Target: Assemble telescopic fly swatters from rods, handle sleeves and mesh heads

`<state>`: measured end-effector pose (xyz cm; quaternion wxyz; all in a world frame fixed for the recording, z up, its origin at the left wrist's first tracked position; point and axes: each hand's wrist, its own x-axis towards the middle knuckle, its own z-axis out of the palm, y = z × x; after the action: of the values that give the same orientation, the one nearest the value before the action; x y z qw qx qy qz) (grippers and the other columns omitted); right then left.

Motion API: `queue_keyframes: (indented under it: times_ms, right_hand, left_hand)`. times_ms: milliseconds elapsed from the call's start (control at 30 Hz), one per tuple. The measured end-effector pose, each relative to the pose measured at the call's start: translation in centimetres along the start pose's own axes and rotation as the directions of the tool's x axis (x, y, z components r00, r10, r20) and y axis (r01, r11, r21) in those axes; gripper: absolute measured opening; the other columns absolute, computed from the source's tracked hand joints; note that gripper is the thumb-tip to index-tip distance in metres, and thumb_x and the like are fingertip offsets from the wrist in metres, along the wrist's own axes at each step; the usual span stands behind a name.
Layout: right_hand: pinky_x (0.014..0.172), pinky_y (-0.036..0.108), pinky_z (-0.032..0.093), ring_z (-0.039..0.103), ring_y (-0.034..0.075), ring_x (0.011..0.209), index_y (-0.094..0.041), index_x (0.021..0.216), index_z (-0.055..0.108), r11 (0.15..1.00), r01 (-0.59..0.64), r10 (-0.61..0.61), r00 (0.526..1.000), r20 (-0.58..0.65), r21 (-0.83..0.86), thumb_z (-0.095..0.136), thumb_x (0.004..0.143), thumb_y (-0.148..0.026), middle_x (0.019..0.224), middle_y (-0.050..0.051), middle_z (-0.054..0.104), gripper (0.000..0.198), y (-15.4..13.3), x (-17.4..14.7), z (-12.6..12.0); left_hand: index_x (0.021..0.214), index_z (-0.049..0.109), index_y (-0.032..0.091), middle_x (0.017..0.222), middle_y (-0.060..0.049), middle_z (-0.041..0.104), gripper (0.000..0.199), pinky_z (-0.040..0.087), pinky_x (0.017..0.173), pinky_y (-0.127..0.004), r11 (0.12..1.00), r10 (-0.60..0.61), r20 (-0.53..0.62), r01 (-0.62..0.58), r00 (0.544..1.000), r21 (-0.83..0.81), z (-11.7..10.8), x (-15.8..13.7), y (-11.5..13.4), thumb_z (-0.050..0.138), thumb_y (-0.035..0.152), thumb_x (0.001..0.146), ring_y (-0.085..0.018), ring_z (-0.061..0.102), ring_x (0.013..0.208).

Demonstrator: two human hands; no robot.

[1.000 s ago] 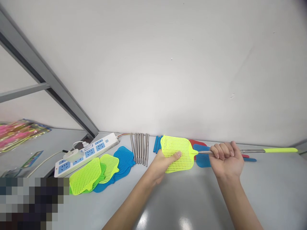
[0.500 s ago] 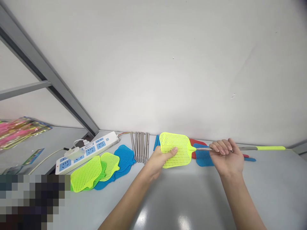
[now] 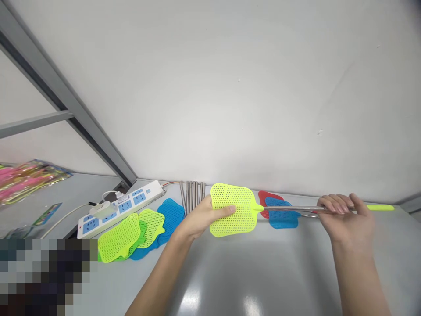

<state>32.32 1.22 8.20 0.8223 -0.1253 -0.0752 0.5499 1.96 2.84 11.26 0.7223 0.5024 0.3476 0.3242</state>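
My left hand (image 3: 205,217) grips the perforated head of a yellow-green fly swatter (image 3: 237,221), thumb on its front face. The swatter lies level across the view, its thin metal rod running right to a yellow-green handle grip. My right hand (image 3: 345,219), palm up, has its fingers curled round the rod just short of that grip. Behind the rod, a blue fly swatter (image 3: 283,220) and a red fly swatter (image 3: 271,197) rest on the table against the wall; my right hand hides part of them.
Loose yellow-green swatter heads (image 3: 119,237) and blue swatter heads (image 3: 171,217) overlap on the left of the table. Several metal rods (image 3: 192,193) lie by the wall. A white power strip (image 3: 131,204) with plugs and cables is behind the heads. Packaged goods (image 3: 28,177) sit far left.
My right hand has slid right along the rod toward the handle grip. My left hand has moved slightly left with the swatter head, uncovering more of the blue swatter.
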Motion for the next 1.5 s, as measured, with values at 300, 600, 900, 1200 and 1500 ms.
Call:
queue_keyframes:
  times_ms: [300,600,900,1200,1500]
  right_hand:
    - [0.029,0.025,0.028,0.024,0.010,0.033,-0.023,0.060,0.011,0.996,0.018,-0.013,0.998,-0.060,0.090,0.036,0.067,-0.004,0.045,-0.007,0.020,0.032,-1.8,0.4,-0.9]
    - [0.027,0.023,0.019,0.013,0.008,0.032,-0.021,0.059,0.006,0.991,0.093,-0.095,0.995,0.018,0.092,0.039,0.071,-0.009,0.043,-0.008,0.010,0.036,0.5,0.2,-0.9]
    - [0.031,0.022,0.019,0.013,0.007,0.035,-0.020,0.057,0.010,0.998,-0.058,0.058,0.998,-0.007,0.031,0.041,0.071,-0.011,0.045,-0.008,0.009,0.036,2.9,-0.4,-0.4]
    - [0.032,0.021,0.024,0.018,0.007,0.036,-0.020,0.056,0.013,0.996,-0.090,0.090,0.996,-0.030,-0.007,0.043,0.068,-0.008,0.046,-0.008,0.010,0.035,2.3,-0.6,0.5]
    - [0.034,0.022,0.031,0.026,0.007,0.037,-0.020,0.057,0.015,0.998,-0.034,0.036,0.999,-0.029,0.051,0.042,0.065,-0.003,0.046,-0.008,0.020,0.033,-0.4,0.2,-0.3]
  left_hand:
    - [0.106,0.053,0.017,0.108,-0.011,0.057,0.038,0.042,0.081,-0.034,0.996,-0.044,-0.040,0.041,0.998,-0.077,1.1,0.3,-0.4,0.058,0.029,0.070,-0.023,0.053,0.098]
    - [0.104,0.055,0.016,0.107,-0.012,0.057,0.037,0.042,0.081,-0.037,0.989,-0.060,-0.057,0.052,0.997,-0.137,2.1,0.8,-1.6,0.059,0.031,0.070,-0.024,0.053,0.098]
    - [0.107,0.053,0.018,0.112,-0.011,0.054,0.037,0.039,0.085,-0.038,0.991,-0.013,-0.028,0.009,1.000,-0.137,3.6,1.1,-2.9,0.057,0.030,0.072,-0.023,0.052,0.100]
    - [0.102,0.056,0.015,0.110,-0.013,0.055,0.035,0.038,0.086,-0.038,0.993,-0.021,-0.004,0.021,1.000,-0.117,3.3,1.0,-2.1,0.055,0.033,0.072,-0.023,0.051,0.100]
    - [0.103,0.055,0.018,0.106,-0.010,0.058,0.035,0.041,0.082,-0.035,0.994,-0.031,-0.071,0.023,0.997,-0.110,2.3,0.6,-0.9,0.058,0.032,0.070,-0.023,0.053,0.098]
